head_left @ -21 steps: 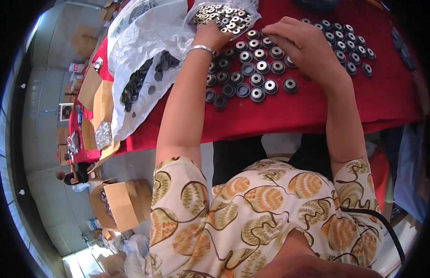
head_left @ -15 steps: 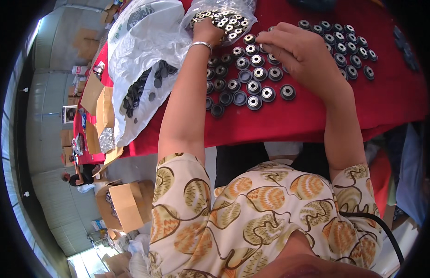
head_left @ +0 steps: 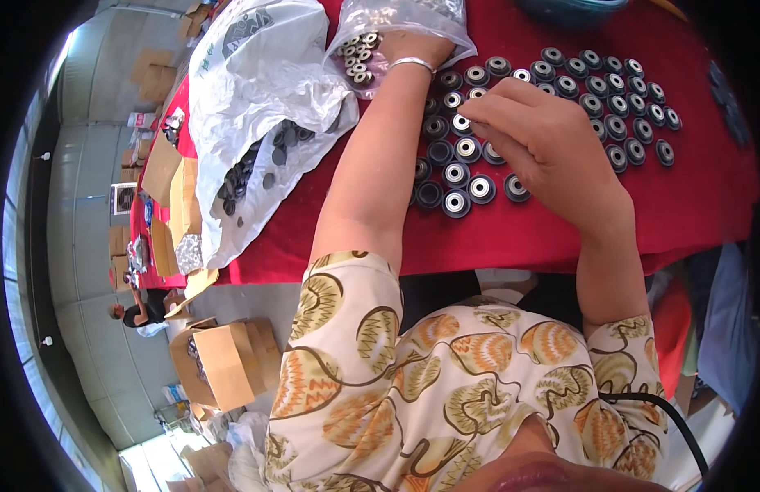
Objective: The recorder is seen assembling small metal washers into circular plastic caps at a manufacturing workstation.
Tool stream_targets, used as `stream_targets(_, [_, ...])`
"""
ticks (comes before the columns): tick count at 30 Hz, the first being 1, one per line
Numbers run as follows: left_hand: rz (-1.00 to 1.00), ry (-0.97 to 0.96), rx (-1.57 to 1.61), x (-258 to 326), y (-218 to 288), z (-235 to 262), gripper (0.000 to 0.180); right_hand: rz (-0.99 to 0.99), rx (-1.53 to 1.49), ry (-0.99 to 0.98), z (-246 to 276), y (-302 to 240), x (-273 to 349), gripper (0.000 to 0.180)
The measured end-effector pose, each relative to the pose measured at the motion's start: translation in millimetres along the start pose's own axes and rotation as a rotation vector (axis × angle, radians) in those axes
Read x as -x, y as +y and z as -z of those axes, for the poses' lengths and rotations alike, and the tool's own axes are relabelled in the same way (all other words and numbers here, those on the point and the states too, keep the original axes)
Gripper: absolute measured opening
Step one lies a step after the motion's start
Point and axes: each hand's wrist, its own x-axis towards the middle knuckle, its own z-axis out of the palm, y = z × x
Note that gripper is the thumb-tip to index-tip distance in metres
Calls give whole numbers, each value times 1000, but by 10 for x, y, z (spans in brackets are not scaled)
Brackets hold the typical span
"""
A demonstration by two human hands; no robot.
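My left hand [head_left: 414,49] is inside a clear plastic bag [head_left: 445,18] of small metal ring bearings [head_left: 361,56]. Its fingers are hidden there. Over the rows on the table hangs my right hand [head_left: 548,139], its thumb and fingers drawn together in a pinch; whatever is between them is too small or hidden to make out. Under and around it stand several round black caps, many with a shiny bearing seated in the middle, such as this black cap with a bearing [head_left: 482,189]. Nearby, a black cap [head_left: 429,193] shows no bearing in it.
A white plastic bag [head_left: 265,74] lies to the left with loose black caps [head_left: 236,184] on it. A red cloth [head_left: 511,238] covers the table. At the far edge sits a dark bowl [head_left: 573,8]. Cardboard boxes [head_left: 224,365] stand on the floor at left.
My left hand has moved to the right within the bag of bearings, and the bag's contents have shifted. My right hand has come slightly nearer, its fingertips still over the caps.
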Motion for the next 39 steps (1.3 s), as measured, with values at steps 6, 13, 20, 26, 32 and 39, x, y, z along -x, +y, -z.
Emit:
stream_targets(6, [33, -16, -21, 52, 174, 347, 42, 19, -1, -67, 8, -2, -14, 16])
stream_targets(13, [100, 128, 156, -40, -209, 307, 46, 22, -22, -71, -48, -89, -12, 12])
stream_targets(20, [145, -143, 351, -100, -364, 519, 48, 33, -48, -54, -33, -52, 12, 14])
stream_targets(26, [367, -260, 612, 38, -522, 582, 36, 65, -16, -63, -49, -4, 4, 15])
stream_targets(32, [352, -296, 544, 214, -463, 547, 49, 53, 1, -81, -131, -21, 41, 15])
stream_targets(39, [53, -364, 225, 160, -116, 664, 61, 30, 43, -115, -136, 21, 62, 15])
